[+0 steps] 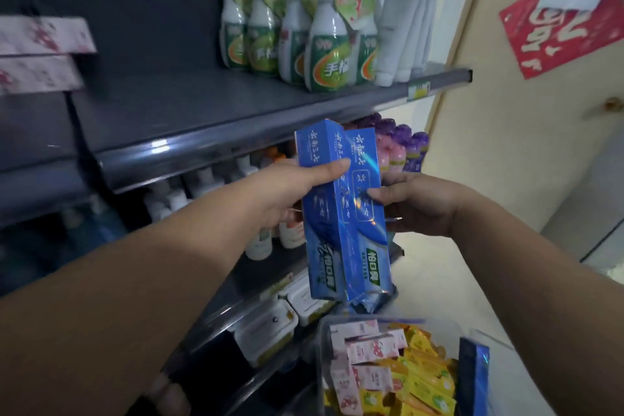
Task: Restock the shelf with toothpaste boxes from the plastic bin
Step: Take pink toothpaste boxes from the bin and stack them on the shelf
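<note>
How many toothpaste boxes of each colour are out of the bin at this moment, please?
Blue boxes, held by the left hand and right hand: 2
Pink boxes, on the top shelf: 2
Total: 4

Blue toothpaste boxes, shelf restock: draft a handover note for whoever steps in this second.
Hands: left hand grips the bundle of blue cardboard toothpaste boxes from its left, right hand from its right, upright before the dark grey metal shelf.
Below, the clear plastic bin holds pink and yellow boxes and one more blue box.
Done: bundle is out of the bin.
Left: set it on that shelf, beside the green-and-white bottles, then shelve the rest.
</note>
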{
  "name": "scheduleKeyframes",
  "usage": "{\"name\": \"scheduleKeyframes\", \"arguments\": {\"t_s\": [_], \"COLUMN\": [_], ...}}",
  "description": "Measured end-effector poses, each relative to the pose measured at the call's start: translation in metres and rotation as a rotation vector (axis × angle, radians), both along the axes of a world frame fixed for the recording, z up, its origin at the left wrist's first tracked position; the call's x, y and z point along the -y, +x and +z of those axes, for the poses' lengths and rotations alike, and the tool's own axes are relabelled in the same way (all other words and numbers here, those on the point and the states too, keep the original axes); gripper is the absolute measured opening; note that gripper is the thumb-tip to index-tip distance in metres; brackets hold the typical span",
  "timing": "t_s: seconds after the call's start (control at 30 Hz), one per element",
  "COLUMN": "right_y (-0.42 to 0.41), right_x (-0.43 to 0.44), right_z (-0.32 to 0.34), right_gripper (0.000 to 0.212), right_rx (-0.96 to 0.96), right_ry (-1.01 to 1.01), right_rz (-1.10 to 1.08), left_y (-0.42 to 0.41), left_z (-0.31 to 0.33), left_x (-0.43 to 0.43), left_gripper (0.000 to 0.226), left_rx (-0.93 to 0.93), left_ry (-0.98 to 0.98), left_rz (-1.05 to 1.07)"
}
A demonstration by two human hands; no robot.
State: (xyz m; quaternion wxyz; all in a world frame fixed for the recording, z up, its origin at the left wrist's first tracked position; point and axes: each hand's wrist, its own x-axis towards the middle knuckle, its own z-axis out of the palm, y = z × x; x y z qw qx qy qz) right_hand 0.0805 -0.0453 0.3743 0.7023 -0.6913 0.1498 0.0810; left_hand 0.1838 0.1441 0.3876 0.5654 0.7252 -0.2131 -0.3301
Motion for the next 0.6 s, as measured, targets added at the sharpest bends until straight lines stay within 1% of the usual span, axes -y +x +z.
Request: {"name": "scheduleKeyframes", "arguments": {"t_s": [0.03,0.1,0.13,0.2,0.23,0.27,0.37,0.47,0.53,0.6], "right_y": [0.004,0.009,0.012,0.019,0.024,0.028,0.045,0.062,0.076,0.090], "right_x": [-0.008,-0.023,-0.031,-0.049,-0.057,-0.066,-0.093,-0.128,-0.153,-0.180], "right_z": [0.014,0.039,0.051,0.076,0.086,0.097,0.124,0.149,0.163,0.174], "right_gripper": [0.049,0.051,0.047,0.028,0.022,0.019,0.033,0.027,0.027,0.014], "right_rx": [0.024,0.059,0.080,0.124,0.146,0.168,0.230,0.285,0.323,0.348], "right_ry": [-0.020,-0.050,-0.056,-0.069,-0.077,-0.091,-0.122,-0.189,-0.245,-0.283], "right_rz": [0.013,0.037,0.051,0.089,0.104,0.108,0.122,0.128,0.155,0.190], "left_y": [-0.001,-0.001,-0.003,-0.002,-0.002,-0.001,0.001,0.006,0.010,0.014], "left_z": [0.014,0.038,0.050,0.071,0.080,0.089,0.114,0.133,0.144,0.152], "left_x": [-0.010,-0.027,-0.035,-0.052,-0.061,-0.071,-0.101,-0.135,-0.159,-0.185], "left_gripper": [0.058,0.041,0.037,0.038,0.038,0.038,0.041,0.040,0.042,0.047], "left_rx": [0.024,0.050,0.064,0.095,0.108,0.116,0.146,0.183,0.218,0.232], "left_ry": [-0.020,-0.059,-0.072,-0.091,-0.109,-0.137,-0.197,-0.241,-0.256,-0.264], "left_rz": [-0.003,0.014,0.038,0.087,0.103,0.120,0.199,0.288,0.351,0.411]}}
